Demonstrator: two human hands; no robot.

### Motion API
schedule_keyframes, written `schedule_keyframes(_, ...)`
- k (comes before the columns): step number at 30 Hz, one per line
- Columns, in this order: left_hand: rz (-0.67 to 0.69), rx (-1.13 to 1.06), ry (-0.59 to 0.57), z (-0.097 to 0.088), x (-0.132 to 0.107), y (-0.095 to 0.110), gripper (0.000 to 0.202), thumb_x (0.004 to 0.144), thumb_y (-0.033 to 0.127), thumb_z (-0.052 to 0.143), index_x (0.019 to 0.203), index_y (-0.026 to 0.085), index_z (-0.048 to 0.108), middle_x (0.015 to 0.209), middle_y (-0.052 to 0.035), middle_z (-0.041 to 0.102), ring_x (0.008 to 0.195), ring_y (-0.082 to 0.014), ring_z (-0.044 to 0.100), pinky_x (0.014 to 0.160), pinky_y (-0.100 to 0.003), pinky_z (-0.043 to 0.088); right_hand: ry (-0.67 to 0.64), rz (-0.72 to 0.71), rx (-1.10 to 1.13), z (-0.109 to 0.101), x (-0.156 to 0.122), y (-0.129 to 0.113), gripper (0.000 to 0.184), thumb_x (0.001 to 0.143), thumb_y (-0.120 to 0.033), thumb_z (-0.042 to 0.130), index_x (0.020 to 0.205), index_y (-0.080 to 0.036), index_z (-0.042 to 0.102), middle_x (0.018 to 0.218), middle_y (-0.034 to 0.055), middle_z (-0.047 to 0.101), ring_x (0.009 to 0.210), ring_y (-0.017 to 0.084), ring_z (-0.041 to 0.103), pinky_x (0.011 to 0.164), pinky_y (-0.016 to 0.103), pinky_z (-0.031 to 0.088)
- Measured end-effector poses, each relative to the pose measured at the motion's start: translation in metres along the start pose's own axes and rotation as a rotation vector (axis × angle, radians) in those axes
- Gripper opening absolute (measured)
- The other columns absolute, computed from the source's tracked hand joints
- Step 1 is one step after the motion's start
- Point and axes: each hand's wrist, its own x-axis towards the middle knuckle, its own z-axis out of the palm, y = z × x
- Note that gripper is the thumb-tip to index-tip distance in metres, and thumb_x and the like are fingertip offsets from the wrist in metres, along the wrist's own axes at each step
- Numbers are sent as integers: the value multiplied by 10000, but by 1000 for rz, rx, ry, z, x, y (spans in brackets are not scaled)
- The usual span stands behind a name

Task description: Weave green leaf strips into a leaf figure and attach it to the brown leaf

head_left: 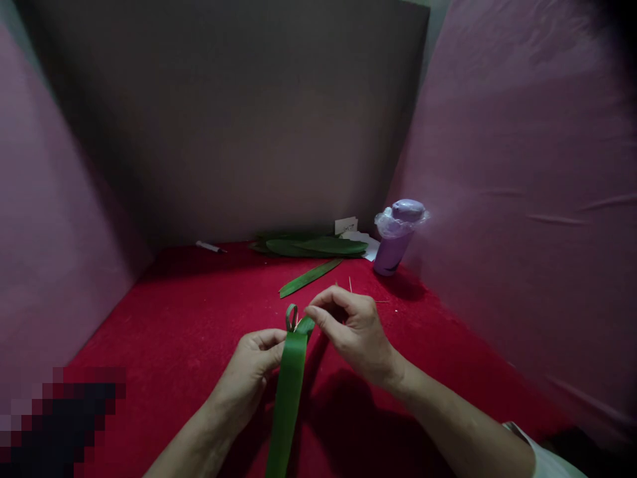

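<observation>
Just past twelve o'clock from the leaf strip [289, 392], a heap of leaves [318, 247] sprawled over the red counter [199, 305], one loose leaf [309, 279] nearer; a purple cup [392, 254] stood between one and two, a white tube [208, 247] between ten and eleven! Centre stage, the strip looked glossy green, a small loop [288, 318] above it, its tail dropping towards six; the left hand [256, 362] gripped its upper edge, the right hand's [355, 332] fingers pinched a short green end [306, 325]
</observation>
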Motion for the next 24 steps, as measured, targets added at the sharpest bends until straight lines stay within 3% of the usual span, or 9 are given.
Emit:
schedule_keyframes(2,-8,2,-21,0,0,-1,112,629,215,723,599,133,653,491,14,565,409,-54,438,409,-158,323,108,-138,-181,-2,-1,-5,170,787,-352,604,804,-187,639,797,43,622,788,180,536,722,328,387)
schedule_keyframes(4,-7,9,-28,0,0,-2,99,625,199,724,605,130,656,478,28,540,397,-42,414,403,-150,304,102,-201,-287,-1,-3,-8,212,739,-386,657,856,-209,657,876,49,642,896,222,516,797,372,343)
schedule_keyframes(7,-14,17,-19,3,-1,-3,132,606,214,738,590,122,645,456,32,522,386,-42,404,391,-149,282,43,-175,-316,6,-5,-7,153,746,-367,656,809,-227,663,769,18,657,823,204,520,796,377,314)
schedule_keyframes(12,-36,7,4,11,-3,1,205,572,267,766,547,118,627,429,28,516,369,-48,403,380,-157,283,68,-118,-317,11,-5,-5,90,765,-280,632,698,-225,656,655,-9,634,720,167,514,764,355,302)
schedule_keyframes(17,-25,28,-30,11,-4,2,183,589,268,754,575,120,646,470,16,551,406,-61,446,414,-167,335,82,-114,-311,11,-4,-4,115,759,-270,631,658,-220,655,628,-13,629,687,156,518,741,340,307)
schedule_keyframes(24,-28,75,-15,5,0,-6,164,537,210,763,554,121,626,442,10,558,375,-62,419,385,-167,294,106,-97,-296,13,-3,2,120,757,-276,637,653,-220,656,643,-8,638,694,162,536,745,340,325)
